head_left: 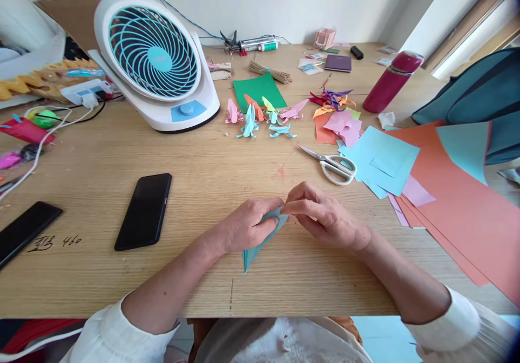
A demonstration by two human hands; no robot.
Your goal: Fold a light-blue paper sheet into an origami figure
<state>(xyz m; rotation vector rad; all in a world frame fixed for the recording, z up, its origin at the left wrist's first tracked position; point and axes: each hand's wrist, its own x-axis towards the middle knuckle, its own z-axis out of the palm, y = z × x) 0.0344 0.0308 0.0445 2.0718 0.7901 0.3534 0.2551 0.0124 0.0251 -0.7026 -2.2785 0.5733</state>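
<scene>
A folded light-blue paper [257, 248] narrows to a point toward the table's front edge. My left hand [251, 224] grips it, thumb on top and fingers curled around the far side. At the paper's upper right end, my right hand [320, 216] pinches the tip between thumb and index finger. Beyond my hands stand small folded paper figures in pink, orange, green and blue, among them a blue one [248, 123]. Scissors with white handles [335, 169] lie to the right, beside light-blue sheets [382, 157].
A white fan [209, 95] stands at the back left. Two black phones [144, 211] lie on the left. Large orange sheets [467, 206] cover the right side, near a red bottle [390, 84] and a blue bag [479, 95]. A green sheet [260, 89] lies behind the figures.
</scene>
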